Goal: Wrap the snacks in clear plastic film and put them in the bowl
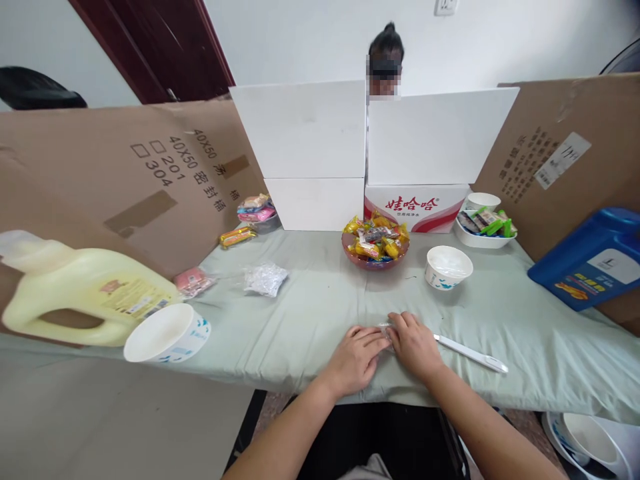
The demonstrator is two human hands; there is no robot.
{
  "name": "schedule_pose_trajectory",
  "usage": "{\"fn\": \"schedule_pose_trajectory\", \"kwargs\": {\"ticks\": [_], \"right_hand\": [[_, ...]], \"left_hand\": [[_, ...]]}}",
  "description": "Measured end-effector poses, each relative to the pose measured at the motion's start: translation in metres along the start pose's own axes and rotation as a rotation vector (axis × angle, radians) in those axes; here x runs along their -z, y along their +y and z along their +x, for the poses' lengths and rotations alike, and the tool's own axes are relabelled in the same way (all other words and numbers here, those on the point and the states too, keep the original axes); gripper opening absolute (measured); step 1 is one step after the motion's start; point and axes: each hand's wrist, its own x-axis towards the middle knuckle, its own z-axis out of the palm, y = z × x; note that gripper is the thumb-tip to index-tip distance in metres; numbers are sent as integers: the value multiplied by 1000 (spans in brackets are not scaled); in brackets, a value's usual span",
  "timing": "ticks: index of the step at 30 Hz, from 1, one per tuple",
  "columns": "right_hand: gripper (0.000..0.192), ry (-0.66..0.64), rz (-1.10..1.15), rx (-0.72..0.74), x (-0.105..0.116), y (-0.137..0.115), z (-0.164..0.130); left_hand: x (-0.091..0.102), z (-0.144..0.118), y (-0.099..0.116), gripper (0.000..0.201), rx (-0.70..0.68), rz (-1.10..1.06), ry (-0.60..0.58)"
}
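Note:
Low over the near edge of the cloth, my left hand (354,359) and my right hand (414,343) meet with bent fingers. Between their fingertips shows a bit of clear plastic wrapping (385,327); most of it, and whatever it may contain, is hidden. A slim tool with a white handle (475,355) lies just right of my right hand, its far end partly covered by that hand. Beyond my hands stands a reddish glass bowl (375,264) heaped with yellow-wrapped candies (373,240). To its right is a white paper bowl (449,268).
Left are a large yellow jug (90,287), a paper bowl (167,333), a pink packet (193,281) and a bag of white bits (266,279). Right are a tub of snacks (485,233) and a blue bottle (590,260). Cardboard (165,193) and white panels (310,133) border the table; a person stays behind.

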Motion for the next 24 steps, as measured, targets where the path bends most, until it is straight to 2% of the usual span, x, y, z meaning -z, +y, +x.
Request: {"fn": "schedule_pose_trajectory", "kwargs": {"ticks": [3, 6, 8, 10, 12, 15, 17, 19, 21, 24], "right_hand": [[21, 91, 4, -34, 1, 3, 0], [19, 212, 7, -68, 7, 5, -1], [24, 281, 23, 2, 9, 3, -5], [32, 237, 36, 176, 8, 1, -10], [46, 81, 23, 319, 3, -1, -15], [73, -130, -12, 331, -6, -2, -19], [80, -185, -19, 301, -8, -2, -19], [81, -176, -27, 283, -6, -5, -20], [78, -113, -50, 252, -3, -8, -24], [64, -12, -75, 201, -4, -13, -33]], "left_hand": [[-1, -1, 2, 35, 12, 39, 42], [-3, -2, 1, 29, 39, 53, 104], [-3, -1, 1, 29, 36, 39, 115], [-2, -1, 2, 25, 28, 11, 123], [-1, -2, 3, 18, 19, -48, 151], [2, -6, 2, 13, 39, -170, 257], [2, -9, 1, 13, 89, -216, 323], [2, -10, 0, 14, 141, -212, 350], [1, -10, 0, 15, 170, -175, 343], [1, -8, 1, 16, 159, -125, 326]]}}
